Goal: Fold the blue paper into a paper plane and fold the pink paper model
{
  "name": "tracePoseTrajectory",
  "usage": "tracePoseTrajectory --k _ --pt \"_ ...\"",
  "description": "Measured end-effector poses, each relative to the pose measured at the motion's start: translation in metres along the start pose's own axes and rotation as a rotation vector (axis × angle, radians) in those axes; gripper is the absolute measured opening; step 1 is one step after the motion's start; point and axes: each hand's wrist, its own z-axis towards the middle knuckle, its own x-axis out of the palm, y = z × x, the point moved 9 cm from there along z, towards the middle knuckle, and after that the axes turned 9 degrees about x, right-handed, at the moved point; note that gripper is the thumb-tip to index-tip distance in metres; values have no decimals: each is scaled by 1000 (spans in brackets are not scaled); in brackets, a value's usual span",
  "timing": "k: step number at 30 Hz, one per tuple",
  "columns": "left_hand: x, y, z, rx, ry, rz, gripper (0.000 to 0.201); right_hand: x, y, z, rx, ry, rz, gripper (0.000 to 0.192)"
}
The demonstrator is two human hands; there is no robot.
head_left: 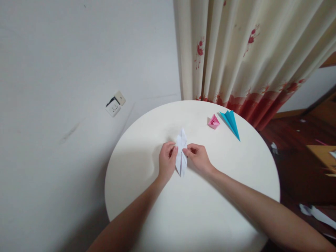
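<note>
A folded sheet of white paper [181, 161], long and narrow with pointed ends, is held just over the round table between my two hands. Its left edge is pinched by my left hand [167, 157], thumb on the near face. On the opposite edge, my right hand [198, 156] grips the paper between thumb and fingers. A crease or slit runs down the lower half of the paper. The fingertips behind the paper are hidden.
On the round white table [147, 133], a pink folded paper piece [214, 121] and a blue paper plane [231, 123] lie at the back right. A wall with a socket [113, 107] borders the left side. A patterned curtain [236, 52] hangs behind.
</note>
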Motion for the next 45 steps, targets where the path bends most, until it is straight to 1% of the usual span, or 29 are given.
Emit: tracePoseTrajectory --k 2,6,8,11,15,18,20,23,26,30,34,37,41,45 --pt "-2 -3 1 49 -12 6 18 -4 -4 3 21 -20 45 30" --pt "3 -13 2 127 66 107 16 -8 -8 4 37 -38 121 28" --pt "6 -18 2 149 113 141 19 -9 -7 3 31 -42 123 28" --pt "8 -19 2 137 134 126 24 -8 -5 3 15 -35 100 28" --pt "2 -4 4 27 85 66 20 -9 -4 5 -10 -30 65 28" --pt "-1 11 4 -68 53 -42 19 -10 -3 7 -27 -16 57 28" --pt "1 20 3 -143 66 -137 18 -8 -2 8 -17 28 64 29" --pt "10 28 -1 -249 121 -275 22 -2 -3 8 9 108 88 31" --pt "17 26 -3 -290 167 -369 25 1 -5 9 16 142 95 32" --pt "22 21 -2 -320 189 -462 31 0 -9 11 2 131 45 32" --pt "33 22 -11 -491 273 -610 34 3 -12 11 0 156 -3 32" --pt "35 23 -18 -594 262 -673 36 7 -13 10 21 211 3 34" --pt "35 22 -19 -623 250 -697 39 10 -12 9 44 263 56 40" --pt "35 21 -18 -604 258 -711 38 13 -9 5 80 311 110 41"
